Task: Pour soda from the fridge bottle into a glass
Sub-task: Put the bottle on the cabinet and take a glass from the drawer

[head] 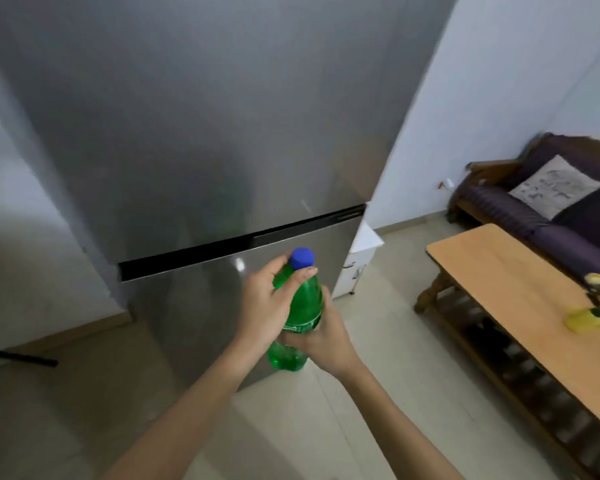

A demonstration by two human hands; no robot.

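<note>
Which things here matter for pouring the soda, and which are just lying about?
Job: bottle, cap, fridge, left hand and right hand, both gripping the bottle; no glass in view.
Lying about: table, sofa, cushion, yellow thing on the table.

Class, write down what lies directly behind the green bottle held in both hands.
Behind the green bottle stands the grey fridge, doors shut, with floor tiles below. Its inside is hidden.
</note>
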